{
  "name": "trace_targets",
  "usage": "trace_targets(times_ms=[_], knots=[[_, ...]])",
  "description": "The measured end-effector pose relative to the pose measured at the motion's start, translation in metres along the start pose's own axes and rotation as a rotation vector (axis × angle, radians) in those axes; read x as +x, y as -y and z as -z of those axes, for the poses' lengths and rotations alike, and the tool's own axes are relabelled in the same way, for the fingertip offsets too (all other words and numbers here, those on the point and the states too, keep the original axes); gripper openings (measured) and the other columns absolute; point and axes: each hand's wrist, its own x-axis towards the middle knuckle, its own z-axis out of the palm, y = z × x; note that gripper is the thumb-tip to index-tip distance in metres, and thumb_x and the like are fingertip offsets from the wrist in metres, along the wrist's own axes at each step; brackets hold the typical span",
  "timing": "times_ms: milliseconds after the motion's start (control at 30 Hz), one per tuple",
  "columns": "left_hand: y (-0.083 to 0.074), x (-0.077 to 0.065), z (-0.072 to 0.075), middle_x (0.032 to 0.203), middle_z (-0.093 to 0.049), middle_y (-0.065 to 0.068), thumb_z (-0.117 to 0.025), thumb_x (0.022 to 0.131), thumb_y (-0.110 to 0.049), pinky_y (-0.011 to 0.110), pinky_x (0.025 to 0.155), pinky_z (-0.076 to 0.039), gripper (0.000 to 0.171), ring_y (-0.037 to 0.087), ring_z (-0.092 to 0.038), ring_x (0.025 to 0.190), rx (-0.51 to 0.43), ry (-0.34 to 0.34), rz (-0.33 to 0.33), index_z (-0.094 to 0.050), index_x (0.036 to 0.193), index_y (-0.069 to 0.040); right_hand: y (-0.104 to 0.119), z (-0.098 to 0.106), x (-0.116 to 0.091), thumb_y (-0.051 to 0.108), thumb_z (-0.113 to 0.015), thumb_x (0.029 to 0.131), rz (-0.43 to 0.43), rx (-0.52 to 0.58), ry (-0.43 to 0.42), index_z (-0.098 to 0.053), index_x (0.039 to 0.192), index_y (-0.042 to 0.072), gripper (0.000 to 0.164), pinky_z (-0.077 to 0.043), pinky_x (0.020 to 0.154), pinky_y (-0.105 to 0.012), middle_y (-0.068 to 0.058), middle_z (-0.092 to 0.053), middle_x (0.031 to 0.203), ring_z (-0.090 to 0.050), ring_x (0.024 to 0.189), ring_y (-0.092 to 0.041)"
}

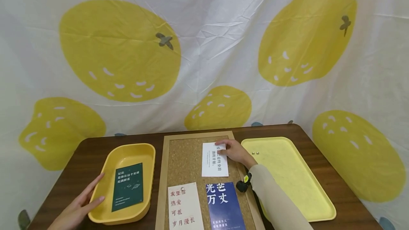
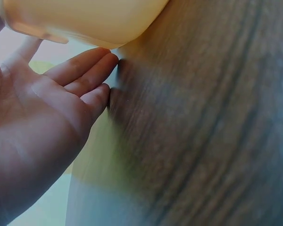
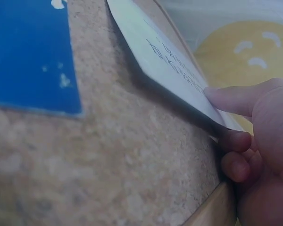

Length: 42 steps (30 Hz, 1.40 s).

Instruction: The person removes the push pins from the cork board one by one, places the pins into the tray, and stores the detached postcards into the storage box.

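My right hand (image 1: 234, 151) pinches a white card (image 1: 209, 166) with black print by its upper right part, over the top of a cork board (image 1: 182, 159). In the right wrist view, thumb and fingers hold the edge of the white card (image 3: 165, 61), which is tilted off the cork. Lower on the board lie a cream card (image 1: 185, 208) and a blue card (image 1: 225, 207). My left hand (image 1: 78, 201) rests against the left side of a yellow bin (image 1: 148, 173), its fingers fairly straight in the left wrist view. A dark green card (image 1: 127, 187) leans inside the bin.
To the board's right lies a pale yellow tray (image 1: 287, 176) with two small metal pins (image 1: 255, 153) near its upper left. Everything stands on a dark wooden table (image 1: 80, 159). A white curtain (image 1: 220, 45) printed with yellow fruit hangs behind.
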Motion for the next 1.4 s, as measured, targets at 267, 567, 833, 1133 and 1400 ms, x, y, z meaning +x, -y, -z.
trace_targets(times_ms=[267,567,833,1133,1400], knots=[[-0.001,-0.003,0.0,0.155,0.003,0.018,-0.059,0.089,-0.042,0.033,0.088,-0.048,0.085,0.033,-0.033,0.128,0.002,-0.003,-0.035,-0.001,0.15,-0.031,0.0,-0.001,0.003,0.014,-0.072,0.081,0.005,-0.021,-0.002,-0.07,0.109,0.02,0.029,-0.041,0.094,-0.042,-0.002,-0.064,0.117,-0.055,0.109,-0.02],[-0.003,0.003,-0.005,0.155,0.001,0.019,-0.06,0.089,-0.04,0.037,0.091,-0.048,0.085,0.034,-0.028,0.132,-0.029,-0.003,-0.047,-0.003,0.151,-0.03,-0.002,0.006,0.004,0.015,-0.072,0.081,0.016,-0.032,-0.003,-0.07,0.11,0.017,0.03,-0.043,0.092,-0.042,-0.005,-0.064,0.118,-0.056,0.109,-0.021],[-0.005,0.007,-0.006,0.155,0.004,0.018,-0.06,0.088,-0.041,0.04,0.094,-0.047,0.086,0.036,-0.023,0.134,-0.042,-0.003,-0.059,-0.003,0.151,-0.03,0.001,0.01,0.0,0.013,-0.072,0.081,0.025,-0.003,-0.002,-0.069,0.11,0.014,0.03,-0.043,0.076,-0.03,-0.007,-0.065,0.115,-0.055,0.09,-0.018],[-0.004,0.007,-0.007,0.156,0.002,0.017,-0.059,0.09,-0.038,0.037,0.092,-0.048,0.083,0.034,-0.025,0.134,-0.08,0.006,-0.077,-0.004,0.15,-0.031,0.002,0.012,0.0,0.016,-0.072,0.081,0.017,-0.03,-0.017,-0.07,0.111,0.016,0.029,-0.045,0.081,-0.035,-0.005,-0.064,0.118,-0.056,0.095,-0.018],[-0.004,0.008,-0.007,0.155,0.003,0.019,-0.058,0.092,-0.034,0.037,0.091,-0.049,0.081,0.034,-0.029,0.132,-0.107,0.022,-0.089,-0.003,0.151,-0.03,0.007,0.016,-0.001,0.019,-0.071,0.082,0.016,-0.007,-0.023,-0.069,0.113,0.02,0.031,-0.042,0.095,-0.045,-0.004,-0.062,0.122,-0.054,0.113,-0.022]])
